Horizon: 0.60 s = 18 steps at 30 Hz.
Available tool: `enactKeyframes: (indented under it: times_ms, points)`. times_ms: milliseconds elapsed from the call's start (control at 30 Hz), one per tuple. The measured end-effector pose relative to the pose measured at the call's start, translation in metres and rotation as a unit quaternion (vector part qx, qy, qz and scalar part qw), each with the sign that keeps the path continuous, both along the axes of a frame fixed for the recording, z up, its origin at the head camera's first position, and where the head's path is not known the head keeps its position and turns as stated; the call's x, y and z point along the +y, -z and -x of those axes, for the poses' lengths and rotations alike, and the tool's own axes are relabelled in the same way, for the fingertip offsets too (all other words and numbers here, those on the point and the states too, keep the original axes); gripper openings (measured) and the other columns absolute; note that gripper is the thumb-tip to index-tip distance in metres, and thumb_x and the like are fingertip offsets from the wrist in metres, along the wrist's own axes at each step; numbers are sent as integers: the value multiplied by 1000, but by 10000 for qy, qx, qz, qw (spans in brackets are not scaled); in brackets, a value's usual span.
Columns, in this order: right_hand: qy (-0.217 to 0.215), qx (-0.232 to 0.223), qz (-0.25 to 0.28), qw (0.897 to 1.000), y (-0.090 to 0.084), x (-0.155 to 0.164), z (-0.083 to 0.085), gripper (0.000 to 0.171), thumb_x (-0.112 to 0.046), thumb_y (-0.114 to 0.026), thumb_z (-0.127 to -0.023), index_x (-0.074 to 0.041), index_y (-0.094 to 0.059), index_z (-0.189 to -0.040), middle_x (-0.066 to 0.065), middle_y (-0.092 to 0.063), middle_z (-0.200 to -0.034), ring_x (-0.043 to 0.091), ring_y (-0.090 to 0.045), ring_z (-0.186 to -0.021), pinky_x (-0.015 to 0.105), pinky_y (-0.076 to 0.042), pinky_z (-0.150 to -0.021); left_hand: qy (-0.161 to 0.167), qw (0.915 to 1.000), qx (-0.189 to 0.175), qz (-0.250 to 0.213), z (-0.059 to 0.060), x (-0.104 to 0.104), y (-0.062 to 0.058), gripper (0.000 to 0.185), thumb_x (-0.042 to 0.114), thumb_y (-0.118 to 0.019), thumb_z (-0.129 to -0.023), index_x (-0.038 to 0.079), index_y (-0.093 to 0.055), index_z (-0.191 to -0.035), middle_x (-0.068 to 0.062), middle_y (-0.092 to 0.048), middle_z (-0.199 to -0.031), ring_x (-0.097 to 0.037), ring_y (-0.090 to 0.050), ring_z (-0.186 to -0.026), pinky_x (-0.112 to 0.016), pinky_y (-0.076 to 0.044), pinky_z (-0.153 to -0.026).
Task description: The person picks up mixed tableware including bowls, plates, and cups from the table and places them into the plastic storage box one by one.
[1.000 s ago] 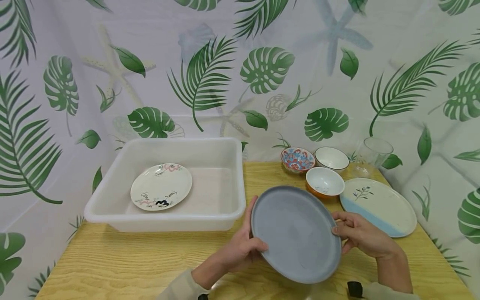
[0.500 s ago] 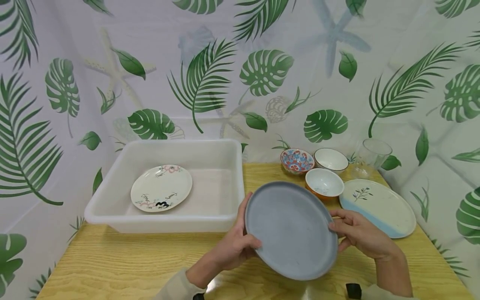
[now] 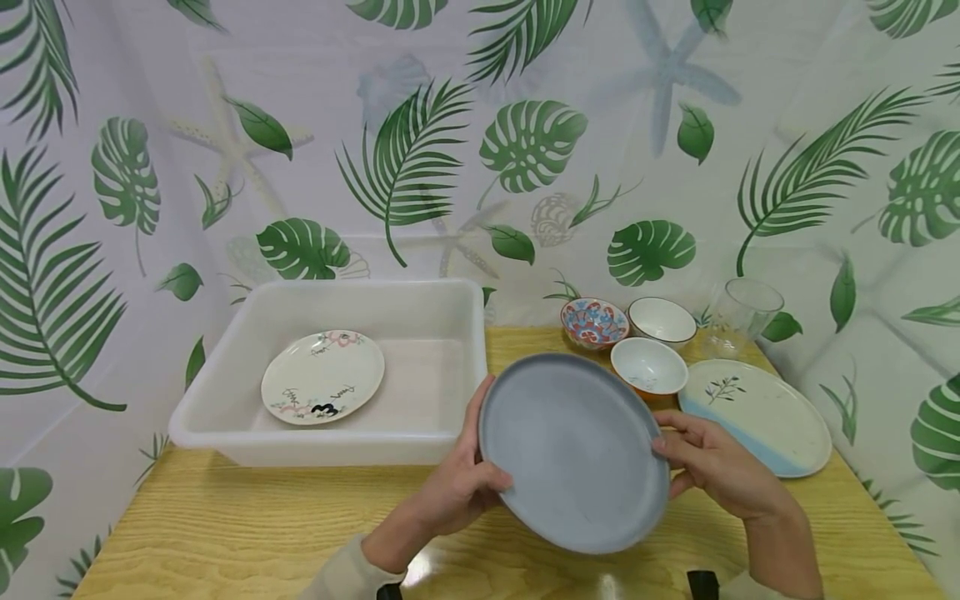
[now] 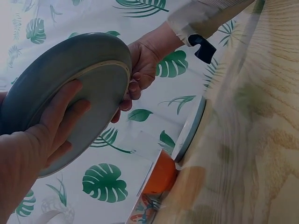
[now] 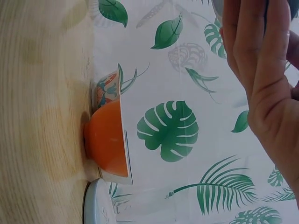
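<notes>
A round grey-blue plate (image 3: 573, 450) is lifted off the wooden table (image 3: 247, 533), tilted toward me. My left hand (image 3: 468, 483) grips its left rim, thumb on the face and fingers behind. My right hand (image 3: 705, 462) holds the right rim. The left wrist view shows the plate's underside (image 4: 70, 84) with left fingers (image 4: 56, 116) spread across it and the right hand (image 4: 142, 60) curled at the far edge. In the right wrist view, only the right hand's palm (image 5: 261, 79) shows. The plate hangs just right of a white plastic tub (image 3: 450, 433).
A floral plate (image 3: 322, 377) lies in the tub. Behind the held plate stand an orange bowl (image 3: 648, 367), a patterned bowl (image 3: 595, 322), a white bowl (image 3: 662, 319) and a clear glass (image 3: 742, 317). An oval white-and-blue plate (image 3: 753, 414) lies at right. A leaf-print curtain surrounds the table.
Both hands have carried the grey plate a little left and upward, closer to the tub's right wall. Nothing else has moved.
</notes>
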State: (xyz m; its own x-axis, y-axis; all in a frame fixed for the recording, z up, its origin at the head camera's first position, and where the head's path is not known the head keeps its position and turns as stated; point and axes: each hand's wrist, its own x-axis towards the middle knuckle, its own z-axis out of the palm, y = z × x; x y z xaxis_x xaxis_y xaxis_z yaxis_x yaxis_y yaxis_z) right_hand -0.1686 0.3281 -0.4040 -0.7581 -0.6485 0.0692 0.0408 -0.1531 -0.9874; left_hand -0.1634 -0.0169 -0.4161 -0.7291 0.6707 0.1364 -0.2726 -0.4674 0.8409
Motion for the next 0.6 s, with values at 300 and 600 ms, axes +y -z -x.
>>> enactKeyframes:
  times_ms: [300, 600]
  points:
    - [222, 187, 114, 9995, -6, -11, -3, 43, 0, -26, -107, -11, -51, -142, 6, -68, -119, 23, -71, -97, 40, -61, -69, -57, 9999, 89, -114, 4, -9, -6, 113, -5, -52, -79, 46, 14, -154, -16, 8, -162, -43, -37, -132, -41, -55, -85]
    - [437, 260, 235, 9984, -6, -20, -2, 43, -7, -24, -110, -12, -53, -141, 3, -68, -119, 20, -72, -94, 37, -61, -67, -203, 9996, 189, -44, 5, -13, -9, 114, -6, -51, -78, 44, 17, -154, -17, 8, -161, -44, -35, -132, -41, -56, -84]
